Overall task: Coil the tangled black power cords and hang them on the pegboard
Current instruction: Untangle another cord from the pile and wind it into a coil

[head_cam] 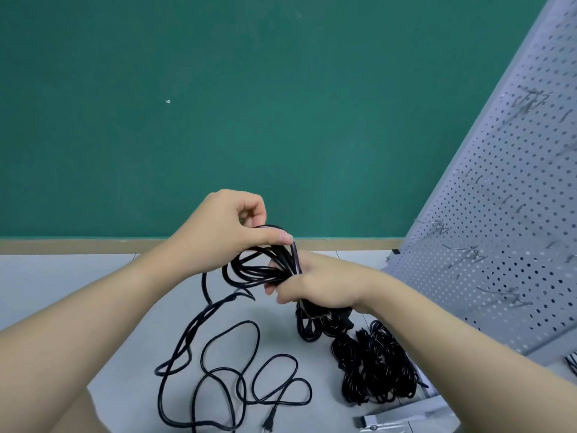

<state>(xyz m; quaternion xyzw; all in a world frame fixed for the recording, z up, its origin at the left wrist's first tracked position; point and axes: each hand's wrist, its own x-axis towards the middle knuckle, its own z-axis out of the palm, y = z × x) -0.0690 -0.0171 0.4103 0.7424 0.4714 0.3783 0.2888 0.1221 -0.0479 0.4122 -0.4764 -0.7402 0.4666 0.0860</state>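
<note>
My right hand point(315, 289) grips a coil of black power cord point(259, 267) held in the air above the floor. Over the top of the coil, my left hand point(228, 226) pinches a strand of the same cord between thumb and fingers. The loose tail of this cord point(237, 370) runs down from the coil and sprawls in loops on the grey floor, ending in a plug point(268, 425) near the bottom edge. A pile of other black cords point(374, 364) lies on the floor under my right forearm. The grey pegboard point(499, 245) leans at the right, with metal hooks point(512, 296) sticking out.
A green wall with a tan baseboard point(93, 245) stands straight ahead. A grey strap or bracket point(402, 420) lies on the floor at the bottom right, by the pegboard's foot. Another bit of black cord point(571, 364) shows at the far right edge.
</note>
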